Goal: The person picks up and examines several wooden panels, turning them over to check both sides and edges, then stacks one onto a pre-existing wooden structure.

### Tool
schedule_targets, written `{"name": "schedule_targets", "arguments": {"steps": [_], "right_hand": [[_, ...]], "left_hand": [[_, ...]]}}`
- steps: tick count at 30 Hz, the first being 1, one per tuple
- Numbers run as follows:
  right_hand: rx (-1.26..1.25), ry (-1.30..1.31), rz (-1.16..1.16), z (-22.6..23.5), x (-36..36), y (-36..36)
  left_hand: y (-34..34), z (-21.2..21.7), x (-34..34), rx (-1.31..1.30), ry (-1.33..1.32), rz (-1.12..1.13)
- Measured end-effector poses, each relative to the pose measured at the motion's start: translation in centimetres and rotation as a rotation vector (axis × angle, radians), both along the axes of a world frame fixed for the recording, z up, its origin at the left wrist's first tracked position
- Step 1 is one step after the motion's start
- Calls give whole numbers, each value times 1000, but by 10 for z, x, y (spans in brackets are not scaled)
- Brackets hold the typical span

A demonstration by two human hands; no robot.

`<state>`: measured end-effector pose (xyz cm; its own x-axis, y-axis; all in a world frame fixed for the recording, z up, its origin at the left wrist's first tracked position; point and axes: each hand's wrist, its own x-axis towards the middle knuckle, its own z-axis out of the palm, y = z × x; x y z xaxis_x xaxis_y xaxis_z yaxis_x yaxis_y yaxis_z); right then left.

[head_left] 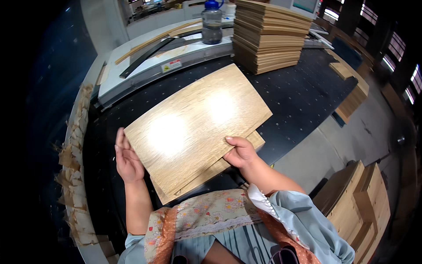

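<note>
Gripping wood board (198, 132) at near edge with right hand (241, 152), touching left edge with open left hand (129, 162). Could slip if pinched too loosely.

Left hand (129, 159) loosely uncurled, right hand (241, 155) pinching
I see the left fingers (120, 136) pointing up, palm (131, 169) inward; the right thumb (236, 141) lies on top, other fingers mostly hidden.

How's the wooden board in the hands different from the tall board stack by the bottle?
The wooden board is one panel; the tall stack is many. The wooden board shows its broad, shiny face; the tall stack shows mostly edges. The right hand grips the wooden board; the tall stack stands on the black table. Both look light brown.
</note>
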<state>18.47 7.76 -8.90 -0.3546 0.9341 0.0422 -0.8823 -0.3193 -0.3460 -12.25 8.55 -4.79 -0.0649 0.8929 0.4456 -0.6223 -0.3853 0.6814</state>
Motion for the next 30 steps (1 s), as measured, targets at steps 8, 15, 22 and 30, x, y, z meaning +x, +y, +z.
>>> {"name": "schedule_targets", "arguments": {"steps": [8, 15, 22, 30], "right_hand": [[71, -123, -49, 17, -1, 5], [175, -126, -72, 26, 15, 10], [430, -240, -153, 54, 12, 3], [408, -571, -213, 99, -25, 29]], "left_hand": [[-27, 32, 0, 565, 1559, 922], [-34, 23, 13, 629, 1656, 982], [-35, 25, 9, 774, 1451, 1059], [-29, -5, 8, 329, 256, 425]]}}
